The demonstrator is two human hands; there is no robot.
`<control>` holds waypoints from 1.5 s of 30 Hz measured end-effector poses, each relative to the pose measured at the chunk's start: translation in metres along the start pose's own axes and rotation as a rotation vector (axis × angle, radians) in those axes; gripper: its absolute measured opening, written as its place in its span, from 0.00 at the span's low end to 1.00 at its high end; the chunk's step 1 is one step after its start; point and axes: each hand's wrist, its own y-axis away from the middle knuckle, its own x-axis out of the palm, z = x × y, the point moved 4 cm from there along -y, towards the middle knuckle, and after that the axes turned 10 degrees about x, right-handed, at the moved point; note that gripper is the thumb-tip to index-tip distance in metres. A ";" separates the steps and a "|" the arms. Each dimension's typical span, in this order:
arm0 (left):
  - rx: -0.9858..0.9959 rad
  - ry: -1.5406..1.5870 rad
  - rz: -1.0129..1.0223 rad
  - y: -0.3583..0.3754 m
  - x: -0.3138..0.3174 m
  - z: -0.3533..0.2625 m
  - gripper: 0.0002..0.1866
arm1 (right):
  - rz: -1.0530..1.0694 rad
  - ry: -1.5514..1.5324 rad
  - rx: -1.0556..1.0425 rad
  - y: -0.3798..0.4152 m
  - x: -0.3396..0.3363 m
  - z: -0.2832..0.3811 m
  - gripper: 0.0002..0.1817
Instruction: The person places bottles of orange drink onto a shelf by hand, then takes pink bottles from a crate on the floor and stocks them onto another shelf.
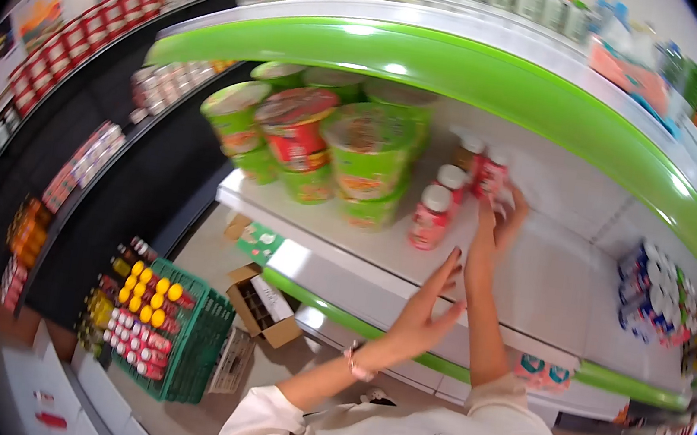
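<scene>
My right hand (503,215) reaches onto the shelf, its fingers closed against the lower side of a small pink bottle with a white cap (491,174). Part of that bottle is hidden by the fingers. Beside it stand more bottles: a front pink bottle (431,219), a middle pink bottle (450,182) and a brownish bottle (468,154) at the back. Held apart from them, my left hand (423,318) hovers before the shelf edge with fingers spread and nothing in it. A bracelet circles the left wrist.
Stacked green and red noodle cups (365,150) stand left of the bottles. Wrapped cans (657,294) sit at the right end. Overhead runs a green-edged shelf (488,69). On the floor are a green crate (204,330) of bottles and an open cardboard box (264,304).
</scene>
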 end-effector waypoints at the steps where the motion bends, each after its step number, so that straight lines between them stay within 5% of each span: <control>1: 0.014 0.008 -0.064 0.015 -0.012 -0.025 0.43 | 0.080 -0.060 0.072 0.035 0.008 0.008 0.19; 3: 0.036 -0.084 -0.193 0.057 -0.041 -0.051 0.46 | 0.337 -0.127 0.052 0.108 0.033 0.022 0.11; 7: -0.028 -0.394 -0.502 0.166 -0.097 -0.074 0.44 | 0.974 -0.148 0.688 0.258 0.090 0.012 0.10; 10: -0.142 -0.608 -0.729 0.244 -0.129 -0.100 0.40 | 1.303 -0.169 0.625 0.350 0.112 0.017 0.13; 12: -0.039 -0.732 -1.002 0.272 -0.147 -0.115 0.24 | 1.478 -0.213 0.689 0.402 0.125 0.018 0.15; 14: -0.296 -0.665 -0.813 0.331 -0.167 -0.136 0.35 | 1.667 -0.059 0.772 0.438 0.141 0.030 0.17; 15: -0.318 -0.636 -0.851 0.344 -0.175 -0.151 0.31 | 1.761 0.025 0.808 0.455 0.150 0.035 0.18; 19: -0.356 -0.930 -0.778 0.403 -0.213 -0.198 0.35 | 1.943 -0.075 0.547 0.532 0.198 0.055 0.25; 23: -0.273 -0.998 -1.048 0.454 -0.235 -0.242 0.46 | 1.850 -0.452 0.269 0.598 0.235 0.107 0.29; 26: -0.137 -0.708 -1.295 0.489 -0.239 -0.262 0.49 | 1.826 -0.317 0.183 0.634 0.247 0.148 0.27; 30: -0.287 -0.872 -1.184 0.528 -0.240 -0.284 0.47 | 2.274 -0.633 0.763 0.724 0.240 0.117 0.19; 32: -0.381 -0.905 -1.177 0.550 -0.237 -0.285 0.44 | 2.505 -0.506 0.976 0.730 0.237 0.130 0.18; 33: -0.331 -0.989 -1.246 0.548 -0.240 -0.295 0.39 | 2.604 -0.305 1.034 0.716 0.244 0.150 0.18; 35: -0.253 -1.174 -1.423 0.553 -0.244 -0.304 0.29 | 2.721 -0.430 0.980 0.740 0.250 0.147 0.16; 37: -0.320 -1.150 -1.295 0.583 -0.252 -0.300 0.41 | 2.759 -0.413 1.036 0.759 0.257 0.156 0.15; 39: -0.375 -1.087 -1.380 0.600 -0.259 -0.309 0.39 | 2.617 -0.473 1.096 0.814 0.250 0.134 0.16; 40: -0.400 -1.078 -1.406 0.604 -0.268 -0.312 0.39 | 2.686 -0.271 1.117 0.801 0.270 0.166 0.17; 43: -0.451 -1.091 -1.442 0.629 -0.306 -0.341 0.39 | 2.516 -0.487 1.127 0.907 0.260 0.117 0.15; 45: -0.481 -1.097 -1.472 0.648 -0.339 -0.376 0.39 | 2.470 -0.565 1.009 0.947 0.305 0.142 0.15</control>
